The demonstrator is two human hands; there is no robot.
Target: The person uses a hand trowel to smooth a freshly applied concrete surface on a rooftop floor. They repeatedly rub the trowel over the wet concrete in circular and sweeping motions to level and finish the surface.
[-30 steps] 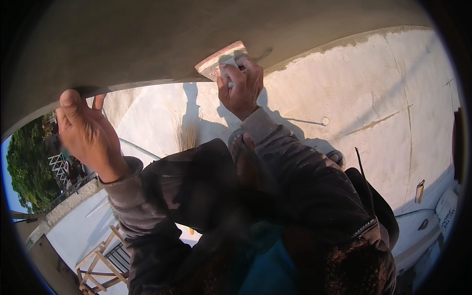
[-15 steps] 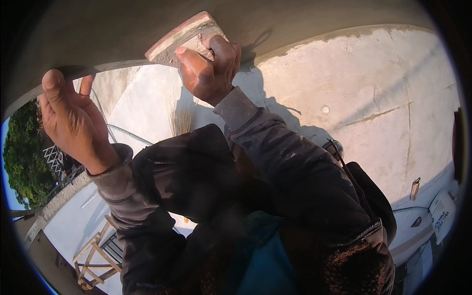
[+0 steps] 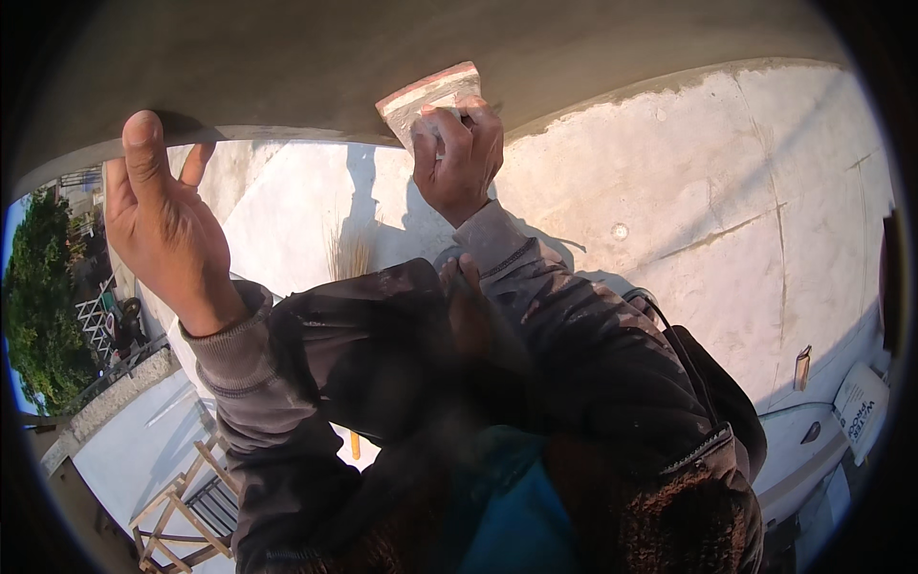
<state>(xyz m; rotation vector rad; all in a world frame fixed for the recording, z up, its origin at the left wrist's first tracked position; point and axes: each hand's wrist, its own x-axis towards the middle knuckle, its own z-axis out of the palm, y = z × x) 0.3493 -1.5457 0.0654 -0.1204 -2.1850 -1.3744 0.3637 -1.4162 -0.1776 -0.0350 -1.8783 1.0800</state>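
Observation:
My right hand (image 3: 461,158) grips a flat layered pad (image 3: 430,94), its far edge reddish and its body caked with pale plaster. The pad lies against the lower edge of a smooth grey-brown plastered surface (image 3: 287,67) that spans the top of the view. Whether it has a handle is hidden by my fingers. At the left, my left hand (image 3: 172,225) is raised with thumb and fingers apart and holds nothing that I can see. Its thumb overlaps that surface's edge, and another fingertip sits close under it.
Below lies a pale concrete floor (image 3: 688,191) with cracks. A bundle of thin bristles (image 3: 351,251) stands near my knee. Wooden trestle-like framing (image 3: 182,507) is at lower left, with a tree (image 3: 43,297) beyond. A white printed bag (image 3: 861,411) is at far right.
My right hand has moved right and slightly down with the pad, which has turned flatter to the edge. The left hand has shifted a little to the right.

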